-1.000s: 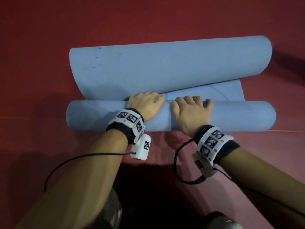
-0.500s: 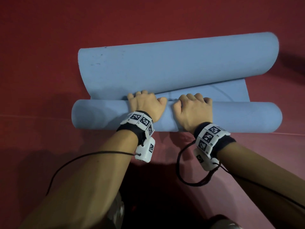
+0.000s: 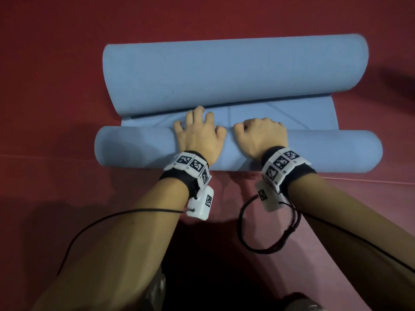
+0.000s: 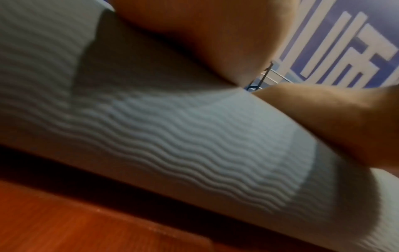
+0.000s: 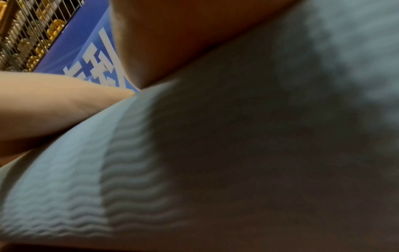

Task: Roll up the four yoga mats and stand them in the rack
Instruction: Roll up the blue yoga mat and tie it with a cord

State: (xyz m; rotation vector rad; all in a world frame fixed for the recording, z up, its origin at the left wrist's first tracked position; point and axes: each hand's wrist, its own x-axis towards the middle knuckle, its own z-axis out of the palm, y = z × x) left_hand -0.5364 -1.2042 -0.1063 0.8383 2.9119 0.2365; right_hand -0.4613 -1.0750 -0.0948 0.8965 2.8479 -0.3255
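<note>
A light blue yoga mat lies across the red floor, curled up from both ends. Its near roll [image 3: 134,150] sits under both my hands, and its ridged surface [image 4: 194,145] fills the wrist views [image 5: 75,179]. My left hand [image 3: 197,131] presses on top of this roll, fingers spread and reaching toward the flat strip [image 3: 314,115]. My right hand [image 3: 260,133] sits beside it, fingers curled over the roll's far side. The bigger, looser far roll [image 3: 235,72] lies just beyond the strip. No rack or other mats show.
Red floor [image 3: 56,97] surrounds the mat, with a thin seam line [image 3: 370,181] at the roll's near edge. Wrist cables [image 3: 265,248] hang below my forearms. A blue banner with white characters [image 4: 345,42] and a wire cage of yellow balls [image 5: 32,25] stand far off.
My left hand's fingers have stretched out forward over the near roll, and my right hand's fingers have curled tighter. More of the flat strip shows at the left.
</note>
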